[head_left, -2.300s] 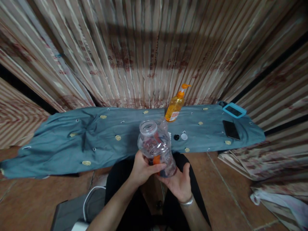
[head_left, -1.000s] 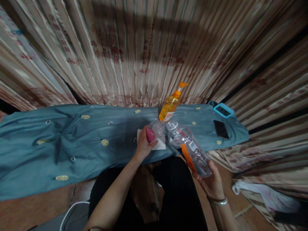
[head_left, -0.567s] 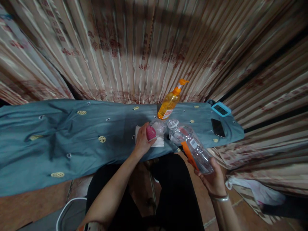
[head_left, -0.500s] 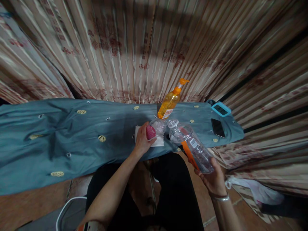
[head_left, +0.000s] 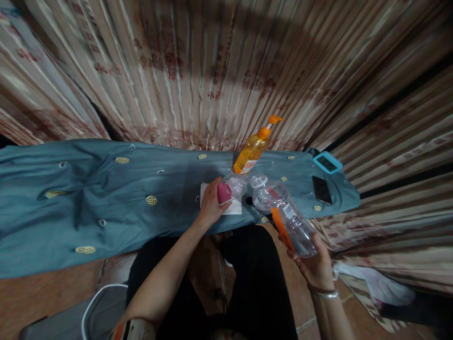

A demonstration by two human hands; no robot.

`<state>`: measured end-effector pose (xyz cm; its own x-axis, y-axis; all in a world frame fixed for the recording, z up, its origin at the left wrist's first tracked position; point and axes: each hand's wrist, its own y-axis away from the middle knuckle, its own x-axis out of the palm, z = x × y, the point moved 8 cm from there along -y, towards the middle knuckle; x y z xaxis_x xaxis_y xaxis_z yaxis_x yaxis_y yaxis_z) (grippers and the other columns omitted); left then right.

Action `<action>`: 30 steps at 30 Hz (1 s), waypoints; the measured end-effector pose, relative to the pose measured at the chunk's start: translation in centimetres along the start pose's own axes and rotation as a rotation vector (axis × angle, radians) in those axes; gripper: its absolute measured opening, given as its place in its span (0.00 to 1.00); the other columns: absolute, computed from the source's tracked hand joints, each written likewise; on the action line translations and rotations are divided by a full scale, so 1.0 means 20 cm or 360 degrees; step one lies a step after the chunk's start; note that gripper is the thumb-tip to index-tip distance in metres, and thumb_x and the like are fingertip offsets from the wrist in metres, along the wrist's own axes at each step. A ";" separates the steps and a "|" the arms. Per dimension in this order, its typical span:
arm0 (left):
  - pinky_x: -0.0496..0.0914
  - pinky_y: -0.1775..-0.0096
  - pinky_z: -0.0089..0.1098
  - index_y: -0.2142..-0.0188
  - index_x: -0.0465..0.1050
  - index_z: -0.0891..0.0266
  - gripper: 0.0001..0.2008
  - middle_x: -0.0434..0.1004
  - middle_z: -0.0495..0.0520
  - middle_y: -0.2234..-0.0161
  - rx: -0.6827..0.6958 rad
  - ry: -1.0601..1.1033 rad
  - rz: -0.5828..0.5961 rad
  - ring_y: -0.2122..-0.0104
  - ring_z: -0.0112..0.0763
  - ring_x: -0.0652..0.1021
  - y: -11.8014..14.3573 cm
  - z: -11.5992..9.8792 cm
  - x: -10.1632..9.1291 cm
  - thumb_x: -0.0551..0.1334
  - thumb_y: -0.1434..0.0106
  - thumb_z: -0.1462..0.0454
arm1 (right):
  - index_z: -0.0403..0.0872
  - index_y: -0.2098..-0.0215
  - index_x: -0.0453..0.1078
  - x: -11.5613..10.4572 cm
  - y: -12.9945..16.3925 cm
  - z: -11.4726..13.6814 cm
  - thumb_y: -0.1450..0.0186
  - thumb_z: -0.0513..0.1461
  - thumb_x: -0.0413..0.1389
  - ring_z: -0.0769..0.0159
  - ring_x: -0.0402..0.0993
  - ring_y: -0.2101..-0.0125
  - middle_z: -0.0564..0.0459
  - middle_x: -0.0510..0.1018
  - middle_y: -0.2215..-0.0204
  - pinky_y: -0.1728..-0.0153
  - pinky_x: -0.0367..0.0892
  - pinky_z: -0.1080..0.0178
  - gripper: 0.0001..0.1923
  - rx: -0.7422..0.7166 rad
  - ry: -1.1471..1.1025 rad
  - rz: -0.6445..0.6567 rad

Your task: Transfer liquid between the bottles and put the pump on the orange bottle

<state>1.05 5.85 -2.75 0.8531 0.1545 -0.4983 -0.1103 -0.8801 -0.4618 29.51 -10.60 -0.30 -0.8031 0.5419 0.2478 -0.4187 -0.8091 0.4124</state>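
My left hand (head_left: 212,203) is closed round a small clear plastic container with a pink label (head_left: 224,193), over a white paper sheet (head_left: 233,209). In my right hand (head_left: 318,259) is a large clear plastic bottle (head_left: 293,222) with an orange label and a barcode. That bottle is tilted, its neck end up and left, close to the small container; whether they touch I cannot tell. Just behind them stands a pump bottle (head_left: 250,153) of orange liquid. Part of the small container is hidden by my left fingers.
A blue-green patterned cloth (head_left: 95,184) covers the narrow surface. To the right lie a black phone (head_left: 321,190) and a light-blue digital clock (head_left: 327,163). Pleated curtains (head_left: 198,71) rise behind and at the right. My legs are below the front edge.
The view has shifted slightly. Both hands keep their hold on the small container and the large bottle, with little visible movement between them.
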 end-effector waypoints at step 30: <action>0.65 0.39 0.54 0.36 0.53 0.58 0.44 0.66 0.64 0.39 -0.0018 0.0054 0.0064 0.40 0.51 0.70 -0.01 0.01 0.01 0.73 0.47 0.58 | 0.56 0.58 0.78 -0.14 0.05 0.07 0.47 0.52 0.69 0.64 0.78 0.72 0.53 0.83 0.65 0.72 0.76 0.60 0.20 -0.0127 0.0047 0.0189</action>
<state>1.12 6.19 -2.79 0.8649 0.1037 -0.4911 -0.1394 -0.8903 -0.4335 31.98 -12.63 0.65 -0.8607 0.4352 0.2642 -0.3512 -0.8833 0.3105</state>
